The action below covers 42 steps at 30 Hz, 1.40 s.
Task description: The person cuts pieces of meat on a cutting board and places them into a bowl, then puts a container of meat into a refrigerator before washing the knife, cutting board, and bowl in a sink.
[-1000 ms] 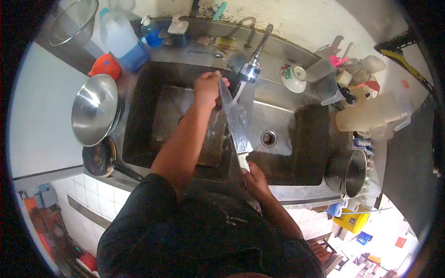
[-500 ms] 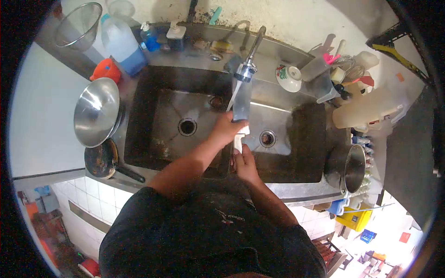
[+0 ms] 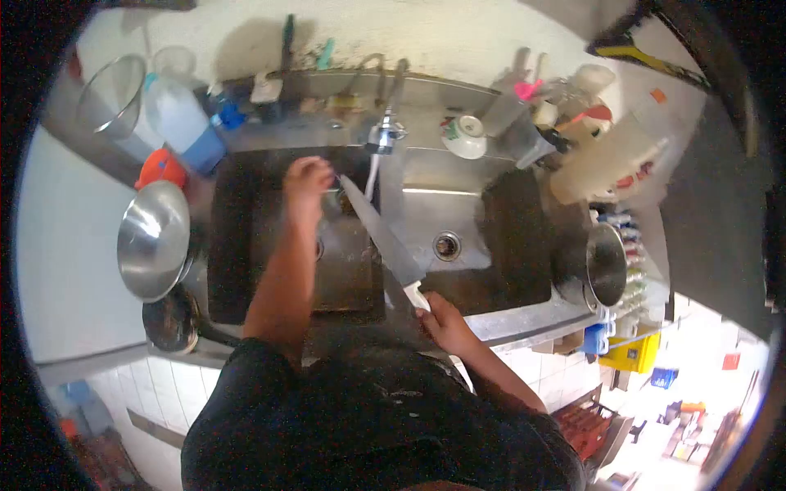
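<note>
My right hand (image 3: 440, 319) is wrapped round the white handle of a large knife (image 3: 381, 233). The wide blade slants up and left across the divider of the double sink (image 3: 270, 270). Near the blade's tip, over the left basin, my left hand (image 3: 309, 182) is raised with its fingers curled and slightly blurred. A small dark bit shows at its fingertips, too unclear to name. From the faucet (image 3: 385, 135) a stream of water runs down beside the blade.
A steel bowl (image 3: 154, 237), a pan (image 3: 170, 321), an orange cup (image 3: 162, 168) and a blue-liquid jug (image 3: 184, 123) stand left. Behind the right basin sits a small bowl (image 3: 464, 137). A steel pot (image 3: 604, 266) and utensil containers (image 3: 532, 131) are at right.
My left hand has left the knife near its handle and moved up and left. The blade has swung from upright to a left slant, out of the stream. The view has shifted.
</note>
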Available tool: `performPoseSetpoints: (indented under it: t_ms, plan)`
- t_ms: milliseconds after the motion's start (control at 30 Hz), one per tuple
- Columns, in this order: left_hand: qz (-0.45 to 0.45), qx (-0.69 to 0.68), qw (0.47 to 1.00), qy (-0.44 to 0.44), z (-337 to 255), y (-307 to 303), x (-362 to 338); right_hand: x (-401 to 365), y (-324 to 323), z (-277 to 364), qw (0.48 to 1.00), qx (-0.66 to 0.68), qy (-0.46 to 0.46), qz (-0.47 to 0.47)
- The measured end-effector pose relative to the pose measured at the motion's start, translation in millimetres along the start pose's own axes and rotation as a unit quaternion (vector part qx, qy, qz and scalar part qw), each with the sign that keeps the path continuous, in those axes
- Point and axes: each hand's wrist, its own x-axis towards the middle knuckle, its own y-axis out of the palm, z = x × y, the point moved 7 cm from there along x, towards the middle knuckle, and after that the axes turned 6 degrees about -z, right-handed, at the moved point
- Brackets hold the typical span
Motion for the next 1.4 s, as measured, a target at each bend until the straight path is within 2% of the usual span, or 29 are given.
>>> performPoseSetpoints:
  t_ms: [33,67,133,167,200,233,267,300,367,400,467,500,533,567,600,667,700,767,833,900,933,967,1033,1067,1167,1300,1333,1367,1400]
  plan:
    - [-0.029,0.076,0.997,0.006,8.2,-16.2,20.2,-14.6,-10.2,-2.1,0.999,-0.022,0.041,0.018]
    - [-0.012,0.076,0.997,0.009,9.1,-18.6,25.1,-27.7,-24.4,-0.7,0.999,-0.021,0.045,0.001]
    - [0.123,0.290,0.948,0.048,17.8,-9.2,8.0,-49.9,-69.1,2.5,0.986,-0.088,0.009,-0.140]
    - [0.131,0.291,0.946,0.052,13.4,2.5,-13.2,-57.5,-90.0,-20.0,0.972,0.108,0.072,-0.197]
    - [0.174,0.195,0.965,0.019,3.5,24.3,-47.5,-67.1,-126.6,-18.1,0.939,-0.245,-0.020,-0.240]
    - [0.213,0.099,0.972,-0.017,-1.6,39.8,-70.3,-69.4,-162.3,-14.2,0.954,-0.004,0.050,-0.295]
    - [0.262,0.173,0.949,0.003,18.7,46.5,-57.7,-67.5,-203.9,16.2,0.950,-0.036,0.046,-0.308]
    - [0.264,0.176,0.948,0.005,13.5,54.3,-60.2,-68.4,-246.1,51.4,0.906,-0.300,0.005,-0.299]
    - [0.247,0.382,0.885,0.101,-4.4,71.7,-68.1,-45.4,-312.7,112.7,0.848,-0.439,0.097,-0.281]
    - [0.246,0.383,0.885,0.101,2.0,78.2,-70.2,-34.9,-350.5,104.6,0.819,-0.480,0.079,-0.304]
    - [0.260,0.214,0.922,0.191,0.6,92.7,-76.5,1.0,-385.2,147.7,0.798,-0.520,0.081,-0.292]
    - [0.259,0.217,0.922,0.191,-4.2,95.4,-79.1,25.7,-403.7,146.1,0.774,-0.567,0.035,-0.279]
    - [0.266,0.303,0.903,0.148,-6.8,98.0,-80.2,52.6,-422.4,143.5,0.745,-0.611,-0.013,-0.266]
    - [0.268,0.384,0.877,0.104,-5.9,99.5,-81.2,80.9,-432.8,142.3,0.743,-0.620,-0.068,-0.242]
    - [0.265,0.384,0.878,0.105,-8.7,103.6,-83.8,108.5,-442.3,142.4,0.738,-0.627,-0.126,-0.217]
    - [0.225,0.451,0.855,0.121,-8.9,103.7,-89.2,170.2,-459.7,130.2,0.702,-0.695,-0.080,-0.133]
    - [0.219,0.450,0.857,0.120,-3.3,101.9,-91.4,190.6,-467.0,135.8,0.712,-0.675,-0.087,-0.170]
    - [0.218,0.325,0.893,0.222,1.6,96.1,-97.9,224.9,-472.6,154.9,0.723,-0.652,-0.101,-0.205]
    - [0.220,0.318,0.886,0.254,21.5,82.8,-94.6,251.9,-475.6,179.0,0.702,-0.703,-0.057,-0.100]
    - [0.223,0.313,0.877,0.288,21.4,77.3,-101.8,271.9,-480.3,189.5,0.683,-0.724,-0.058,-0.079]
    - [0.197,0.316,0.902,0.216,24.8,69.2,-100.4,282.0,-482.7,191.2,0.660,-0.747,-0.053,-0.059]
    - [0.170,0.317,0.922,0.143,28.3,61.2,-99.9,290.5,-485.5,196.5,0.662,-0.745,-0.060,-0.057]
    - [0.151,0.313,0.926,0.149,25.0,56.5,-102.8,306.9,-496.7,193.6,0.718,-0.696,-0.002,-0.028]
    - [0.138,0.308,0.929,0.153,24.9,52.1,-105.8,319.8,-499.4,183.0,0.727,-0.686,0.040,-0.003]
    - [0.123,0.346,0.922,0.119,32.4,43.6,-111.2,346.8,-498.8,136.0,0.727,-0.686,0.004,-0.018]
    - [0.107,0.308,0.939,0.106,46.6,37.8,-119.1,381.8,-496.7,84.3,0.724,-0.685,-0.063,-0.056]
    - [0.085,0.341,0.934,0.066,33.7,48.0,-124.4,368.3,-484.2,95.7,0.716,-0.696,0.038,-0.039]
    - [0.062,0.375,0.925,0.026,26.4,50.4,-124.3,364.7,-478.9,88.1,0.718,-0.694,0.034,-0.039]
    - [0.060,0.378,0.924,0.027,28.3,50.6,-110.2,362.1,-474.3,85.6,0.745,-0.659,-0.018,-0.102]
